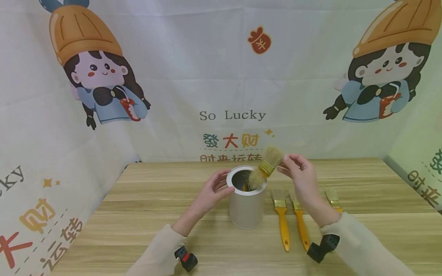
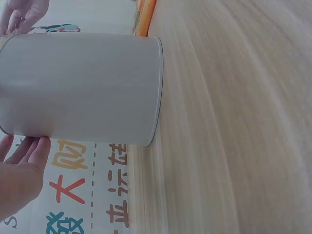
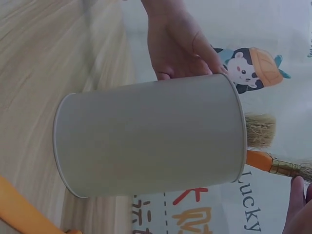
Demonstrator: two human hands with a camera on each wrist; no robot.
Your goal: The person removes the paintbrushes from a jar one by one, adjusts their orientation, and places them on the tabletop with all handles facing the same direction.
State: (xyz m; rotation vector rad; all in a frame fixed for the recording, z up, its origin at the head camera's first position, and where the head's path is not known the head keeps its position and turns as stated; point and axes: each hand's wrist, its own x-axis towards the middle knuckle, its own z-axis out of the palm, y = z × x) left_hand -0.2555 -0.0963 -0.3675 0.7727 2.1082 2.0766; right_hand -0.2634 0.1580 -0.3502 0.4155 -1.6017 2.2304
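A light grey can point(image 1: 246, 209) with a white rim stands upright on the table. My left hand point(image 1: 215, 188) holds its upper left side, thumb at the front of the rim and fingers behind. My right hand point(image 1: 302, 176) pinches a paintbrush point(image 1: 267, 165) near its bristles and ferrule, above the can's right side. That brush is tilted, bristles up, its orange handle point(image 3: 259, 160) reaching down at the can's mouth. Another paintbrush stands inside, its pale bristles point(image 3: 260, 130) showing over the rim while the can wall hides its lower part.
Right of the can, a paintbrush point(image 1: 283, 226) with a yellow-orange handle lies on the wooden table point(image 1: 155, 207). Beside it are a second brush point(image 1: 301, 226) and a third brush point(image 1: 333, 198), partly covered by my right arm. A printed cloth point(image 1: 172, 76) hangs behind.
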